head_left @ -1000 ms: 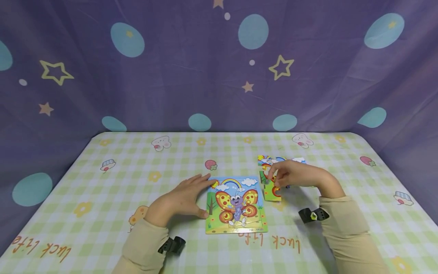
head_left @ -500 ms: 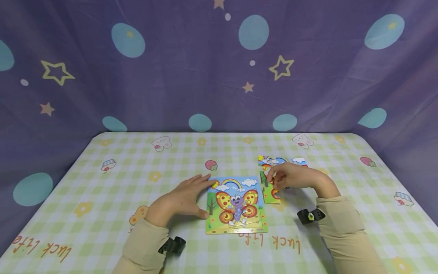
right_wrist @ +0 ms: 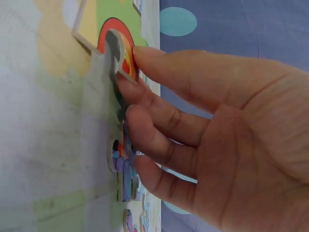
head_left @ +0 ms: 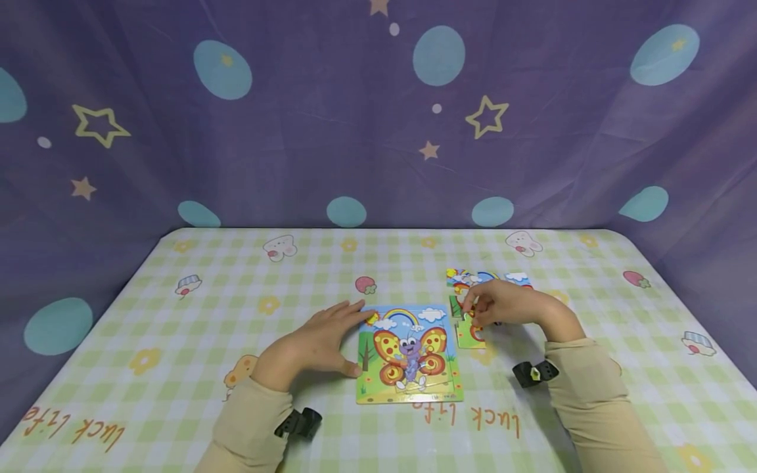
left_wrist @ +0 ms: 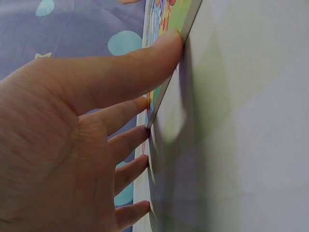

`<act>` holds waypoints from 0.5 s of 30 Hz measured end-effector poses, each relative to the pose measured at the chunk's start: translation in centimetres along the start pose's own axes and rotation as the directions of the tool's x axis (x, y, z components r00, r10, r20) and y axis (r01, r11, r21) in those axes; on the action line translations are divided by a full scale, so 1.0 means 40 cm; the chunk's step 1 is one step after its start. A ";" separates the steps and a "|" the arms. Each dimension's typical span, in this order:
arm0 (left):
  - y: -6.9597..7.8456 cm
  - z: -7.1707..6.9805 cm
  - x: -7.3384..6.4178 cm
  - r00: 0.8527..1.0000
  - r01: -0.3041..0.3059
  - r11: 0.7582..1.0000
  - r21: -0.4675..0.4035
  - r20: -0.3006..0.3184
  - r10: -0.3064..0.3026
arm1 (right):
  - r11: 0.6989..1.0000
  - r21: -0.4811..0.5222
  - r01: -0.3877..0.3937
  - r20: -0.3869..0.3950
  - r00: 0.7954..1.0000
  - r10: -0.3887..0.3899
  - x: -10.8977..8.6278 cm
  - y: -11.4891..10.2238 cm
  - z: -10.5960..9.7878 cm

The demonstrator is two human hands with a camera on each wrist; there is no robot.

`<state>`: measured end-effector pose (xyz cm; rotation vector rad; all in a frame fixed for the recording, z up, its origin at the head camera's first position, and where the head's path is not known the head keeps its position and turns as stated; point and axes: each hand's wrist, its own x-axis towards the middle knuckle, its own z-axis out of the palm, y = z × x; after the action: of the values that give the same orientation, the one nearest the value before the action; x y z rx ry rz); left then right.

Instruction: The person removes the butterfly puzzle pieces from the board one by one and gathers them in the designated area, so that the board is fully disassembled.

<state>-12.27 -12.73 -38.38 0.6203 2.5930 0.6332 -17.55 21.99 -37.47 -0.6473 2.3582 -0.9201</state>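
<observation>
A square butterfly puzzle board (head_left: 409, 351) lies flat near the middle of the table. My left hand (head_left: 313, 341) rests at its left side, fingers spread, with the thumb and index fingertip touching the edge; the left wrist view shows the thumb (left_wrist: 166, 50) on the board's rim. Just right of the board, my right hand (head_left: 511, 305) pinches a green puzzle piece (right_wrist: 113, 14) with a red-orange curve between thumb and index finger. In the right wrist view this piece is tilted, partly off the cloth. Its other fingers curl loosely beside it.
Several other puzzle pieces (head_left: 458, 274) lie behind and under my right hand, partly hidden by it. A checked cloth (head_left: 236, 295) covers the table, and a purple curtain (head_left: 378, 164) hangs behind the far edge.
My right hand has shifted a little toward me, and the pinched piece dipped slightly nearer, then back. The left hand and the board have stayed in place.
</observation>
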 end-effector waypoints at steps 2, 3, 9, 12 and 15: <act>0.002 -0.002 0.000 1.000 0.003 1.000 0.001 0.001 -0.003 | 1.000 -0.018 0.007 -0.010 1.000 -0.007 0.002 0.003 0.000; 0.003 -0.003 0.000 1.000 0.004 1.000 0.001 0.001 -0.004 | 1.000 -0.026 0.009 -0.016 1.000 -0.010 0.003 0.004 0.000; 0.005 -0.003 0.000 1.000 0.003 1.000 0.005 0.004 -0.003 | 0.999 -0.041 0.002 -0.043 0.999 -0.004 0.007 0.007 0.006; 0.004 -0.002 0.000 1.000 0.001 1.000 0.004 0.004 -0.001 | 0.999 -0.039 0.000 -0.049 0.999 -0.002 0.007 0.006 0.009; 0.002 0.000 0.000 1.000 -0.001 1.000 0.001 0.005 0.001 | 0.999 -0.035 0.001 -0.053 0.999 -0.003 0.008 0.003 0.012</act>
<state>-12.23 -12.67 -38.32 0.6227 2.5889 0.6298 -17.50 21.66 -37.97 -0.6468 2.4261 -0.9096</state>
